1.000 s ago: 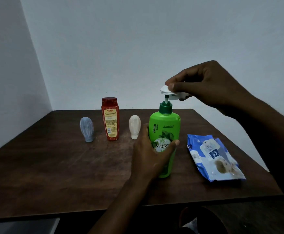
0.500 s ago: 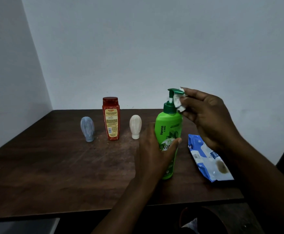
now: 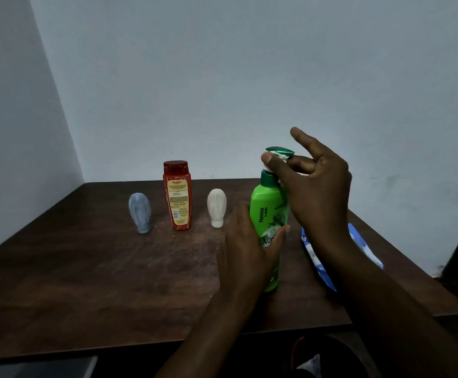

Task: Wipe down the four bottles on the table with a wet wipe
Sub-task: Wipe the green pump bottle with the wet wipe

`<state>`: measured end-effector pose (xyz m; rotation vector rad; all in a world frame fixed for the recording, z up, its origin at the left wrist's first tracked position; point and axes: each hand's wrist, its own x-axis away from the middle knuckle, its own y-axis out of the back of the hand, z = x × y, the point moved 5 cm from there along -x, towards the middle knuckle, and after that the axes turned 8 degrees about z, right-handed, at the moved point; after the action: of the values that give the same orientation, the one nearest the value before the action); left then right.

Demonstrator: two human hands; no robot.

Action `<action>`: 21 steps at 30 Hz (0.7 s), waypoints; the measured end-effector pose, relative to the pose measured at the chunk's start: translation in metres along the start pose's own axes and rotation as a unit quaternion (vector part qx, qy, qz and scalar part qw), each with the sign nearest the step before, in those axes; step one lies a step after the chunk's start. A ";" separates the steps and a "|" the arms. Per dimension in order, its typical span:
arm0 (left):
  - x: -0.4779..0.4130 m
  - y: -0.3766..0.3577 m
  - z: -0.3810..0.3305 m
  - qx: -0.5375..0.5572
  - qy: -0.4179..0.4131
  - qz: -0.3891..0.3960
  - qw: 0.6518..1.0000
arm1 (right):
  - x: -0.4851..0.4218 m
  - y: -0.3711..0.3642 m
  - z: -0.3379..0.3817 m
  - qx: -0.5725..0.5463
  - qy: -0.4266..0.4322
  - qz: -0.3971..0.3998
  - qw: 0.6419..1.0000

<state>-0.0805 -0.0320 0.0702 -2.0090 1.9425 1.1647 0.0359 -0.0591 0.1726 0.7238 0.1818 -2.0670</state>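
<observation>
left hand (image 3: 245, 249) gripping green bottle (image 3: 268, 211), right hand (image 3: 315, 186) pinching wipe (image 3: 282, 157)

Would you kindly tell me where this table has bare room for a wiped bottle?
The widest bare patch of the table is near-left, in front of the blue-grey bottle, red bottle and cream bottle. The right is crowded: the left hand holds the green pump bottle, the right hand pinches a wet wipe on its pump, beside the wipe packet.
</observation>
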 end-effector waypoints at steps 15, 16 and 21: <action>0.001 0.000 -0.001 -0.023 -0.003 0.006 1.000 | -0.027 0.015 -0.028 -0.178 -0.033 0.124 0.976; 0.001 -0.001 -0.001 -0.023 0.000 0.007 1.000 | -0.031 0.013 -0.030 -0.208 -0.048 0.137 0.967; 0.001 -0.001 0.000 -0.020 0.007 0.014 1.000 | -0.042 0.002 -0.015 -0.296 -0.069 0.185 0.935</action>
<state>-0.0795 -0.0327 0.0697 -2.0212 1.9755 1.2070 0.0614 -0.0247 0.1840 0.2160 0.5209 -1.5707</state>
